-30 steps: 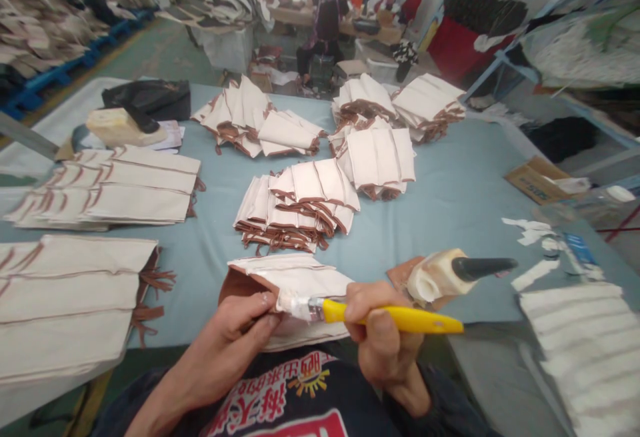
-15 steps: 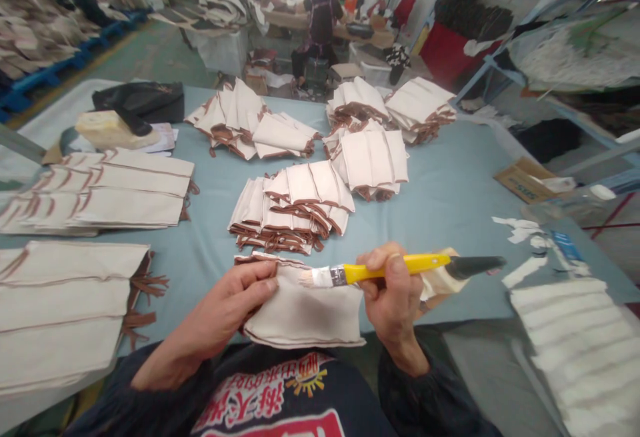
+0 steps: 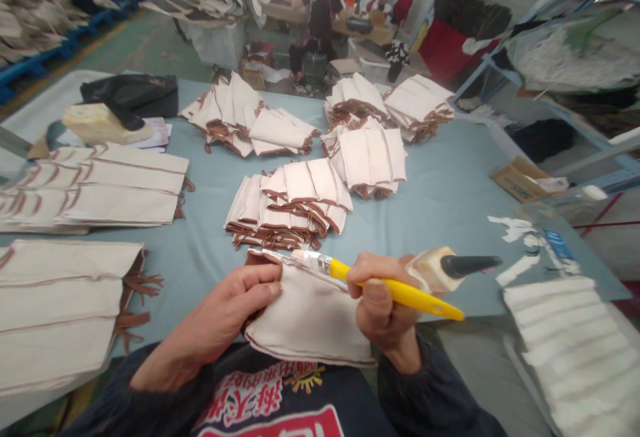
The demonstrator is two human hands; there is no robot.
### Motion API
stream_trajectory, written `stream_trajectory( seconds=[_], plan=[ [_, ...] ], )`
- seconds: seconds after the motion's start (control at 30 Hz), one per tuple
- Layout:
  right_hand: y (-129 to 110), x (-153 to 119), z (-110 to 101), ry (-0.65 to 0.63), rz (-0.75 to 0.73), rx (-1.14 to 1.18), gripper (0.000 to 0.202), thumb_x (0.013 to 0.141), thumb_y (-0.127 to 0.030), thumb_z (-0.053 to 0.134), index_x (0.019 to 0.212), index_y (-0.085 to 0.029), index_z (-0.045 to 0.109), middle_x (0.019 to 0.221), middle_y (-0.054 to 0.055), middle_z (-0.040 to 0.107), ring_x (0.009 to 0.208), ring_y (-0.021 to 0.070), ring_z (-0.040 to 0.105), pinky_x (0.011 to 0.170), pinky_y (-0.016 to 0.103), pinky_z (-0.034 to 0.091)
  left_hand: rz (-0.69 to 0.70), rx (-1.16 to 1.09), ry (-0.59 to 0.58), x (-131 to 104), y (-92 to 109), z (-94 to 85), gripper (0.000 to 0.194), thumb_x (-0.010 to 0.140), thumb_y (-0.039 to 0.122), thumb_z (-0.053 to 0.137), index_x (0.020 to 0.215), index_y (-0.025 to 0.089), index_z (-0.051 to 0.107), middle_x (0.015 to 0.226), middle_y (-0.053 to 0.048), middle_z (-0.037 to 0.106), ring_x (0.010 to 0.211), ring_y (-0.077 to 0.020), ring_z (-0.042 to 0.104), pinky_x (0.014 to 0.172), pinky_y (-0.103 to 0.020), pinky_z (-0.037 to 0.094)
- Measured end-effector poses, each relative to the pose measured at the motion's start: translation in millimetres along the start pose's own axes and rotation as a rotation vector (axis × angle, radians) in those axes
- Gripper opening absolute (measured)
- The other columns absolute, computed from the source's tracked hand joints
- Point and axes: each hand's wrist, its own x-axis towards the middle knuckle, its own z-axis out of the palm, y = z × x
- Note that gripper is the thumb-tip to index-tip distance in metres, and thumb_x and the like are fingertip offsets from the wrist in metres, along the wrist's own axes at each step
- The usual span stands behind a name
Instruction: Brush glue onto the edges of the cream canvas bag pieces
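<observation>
A cream fabric piece with brown edging (image 3: 310,317) lies at the table's front edge, close to my body. My left hand (image 3: 250,294) pinches its upper left corner between thumb and fingers. My right hand (image 3: 387,297) is closed round a yellow-handled brush (image 3: 420,298), whose pale bristles point left and rest at the piece's top edge. Just behind the right hand stands a cream block-like bottle (image 3: 435,267) with a dark tapered top. Above the piece sits a heap of similar cream pieces with brown edges (image 3: 300,197).
More stacked cream pieces lie at the left (image 3: 60,310) and the back (image 3: 370,157) of the blue-green table (image 3: 440,197). A white ribbed stack (image 3: 575,337), scraps and a cardboard box (image 3: 520,180) are at the right. A person (image 3: 320,17) sits in the background.
The brush has moved left and up, from the middle of the piece to its top edge, and its handle now slants down to the right. My left hand still pinches the corner.
</observation>
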Motion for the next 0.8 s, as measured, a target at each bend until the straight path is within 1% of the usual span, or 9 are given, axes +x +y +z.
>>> stream_trajectory(
  seconds=[0.1,0.17,0.23,0.33,0.47,0.53,0.63,0.7,0.8],
  plan=[
    [-3,1,1,0.051,-0.030,0.010,0.028,0.109,-0.036,0.049,0.090,-0.026,0.066,0.057,-0.004,0.057,0.049,0.0158,0.058,0.053,0.030,0.050,0.013,-0.012,0.008,1,0,-2.5,0.041,0.079,0.051,0.092,0.092,0.014,0.082,0.073,-0.002,0.074,0.064,-0.0105,0.062,0.058,-0.015,0.047],
    [-5,3,5,0.016,-0.078,0.047,0.029,0.109,-0.035,0.049,0.089,-0.025,0.067,0.058,-0.004,0.058,0.048,0.0146,0.057,0.051,0.029,0.049,0.017,0.002,0.003,2,1,-3.3,0.042,0.079,0.052,0.092,0.093,0.014,0.082,0.074,-0.002,0.074,0.062,-0.0094,0.060,0.056,-0.014,0.046],
    [-6,6,9,-0.024,-0.100,0.048,0.029,0.110,-0.033,0.049,0.088,-0.025,0.067,0.059,-0.004,0.060,0.047,0.0131,0.055,0.050,0.027,0.048,0.021,0.009,-0.016,4,3,-3.8,0.041,0.081,0.051,0.091,0.093,0.014,0.081,0.073,-0.002,0.073,0.065,-0.0105,0.062,0.058,-0.015,0.047],
    [-7,11,11,-0.026,-0.078,0.037,0.030,0.110,-0.034,0.049,0.087,-0.025,0.066,0.060,-0.004,0.062,0.048,0.0123,0.056,0.051,0.026,0.047,0.018,0.010,-0.030,5,4,-5.1,0.041,0.081,0.052,0.090,0.091,0.014,0.080,0.070,-0.001,0.070,0.067,-0.0120,0.065,0.061,-0.016,0.049],
    [-6,17,13,-0.071,-0.101,0.048,0.029,0.110,-0.031,0.048,0.088,-0.024,0.066,0.062,-0.003,0.065,0.052,0.0128,0.060,0.053,0.026,0.050,0.031,0.063,-0.017,4,2,-9.6,0.044,0.083,0.055,0.088,0.085,0.014,0.074,0.070,0.001,0.067,0.059,-0.0086,0.056,0.053,-0.015,0.043],
    [-5,19,14,-0.099,-0.132,0.019,0.028,0.109,-0.029,0.048,0.089,-0.024,0.066,0.064,-0.003,0.066,0.052,0.0129,0.061,0.054,0.026,0.051,0.057,0.080,-0.004,3,2,-12.1,0.042,0.084,0.055,0.087,0.086,0.014,0.074,0.071,0.001,0.066,0.061,-0.0093,0.056,0.055,-0.015,0.043],
    [-3,18,18,-0.060,-0.092,0.027,0.026,0.109,-0.031,0.048,0.091,-0.025,0.066,0.064,-0.003,0.065,0.052,0.0134,0.060,0.053,0.027,0.049,0.059,0.071,0.009,2,3,-13.8,0.038,0.084,0.050,0.088,0.088,0.015,0.075,0.073,0.001,0.068,0.067,-0.0118,0.061,0.059,-0.017,0.047],
    [-2,15,21,-0.052,-0.068,0.061,0.027,0.110,-0.035,0.049,0.091,-0.025,0.065,0.063,-0.004,0.064,0.051,0.0134,0.059,0.053,0.026,0.048,0.056,0.065,0.020,1,5,-13.6,0.035,0.082,0.047,0.090,0.086,0.015,0.075,0.074,0.001,0.069,0.065,-0.0109,0.060,0.057,-0.017,0.045],
    [3,12,31,-0.062,-0.060,0.081,0.027,0.111,-0.036,0.049,0.093,-0.026,0.065,0.063,-0.005,0.062,0.046,0.0118,0.054,0.049,0.025,0.045,0.081,0.068,0.032,0,7,-13.4,0.034,0.081,0.045,0.091,0.082,0.015,0.074,0.073,0.002,0.069,0.061,-0.0091,0.056,0.055,-0.016,0.043]
  ],
)
